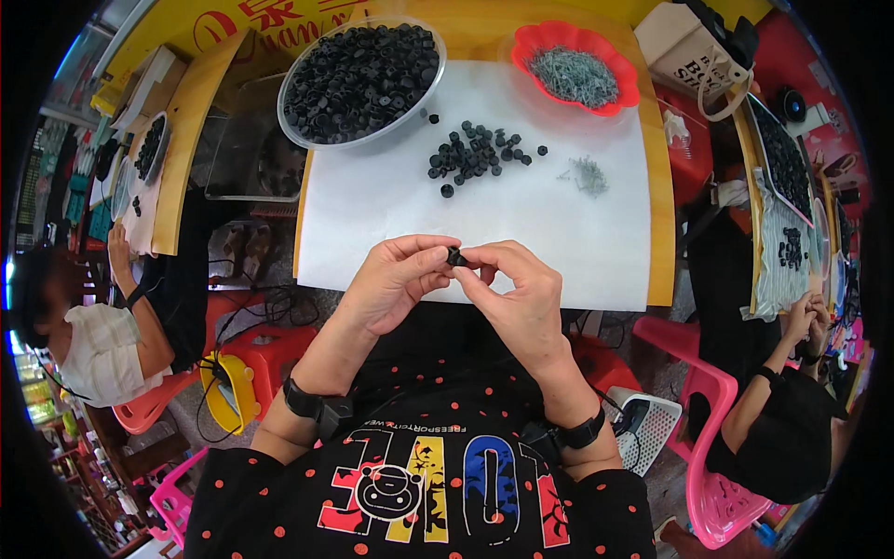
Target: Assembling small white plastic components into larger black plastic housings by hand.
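Between my two hands, just above the near part of the white sheet [372, 224], is a small black plastic knob [455, 255]. My left hand [402, 279] pinches it between thumb and fingertips from the left. From the right, my right hand [517, 293] has its thumb and forefinger closed at the same piece; whether a pin sits between them is too small to tell. Farther off lies a loose heap of similar black knobs [475, 154]. To its right is a little pile of thin metal pins or screws [589, 175].
A clear tub [289, 126] full of black knobs stands back left, and a red scalloped bowl [633, 93] of metal pins back right. Co-workers sit at both sides, at a left table [191, 168] and a right table [759, 233]. A tote bag [684, 56] is beyond the right corner.
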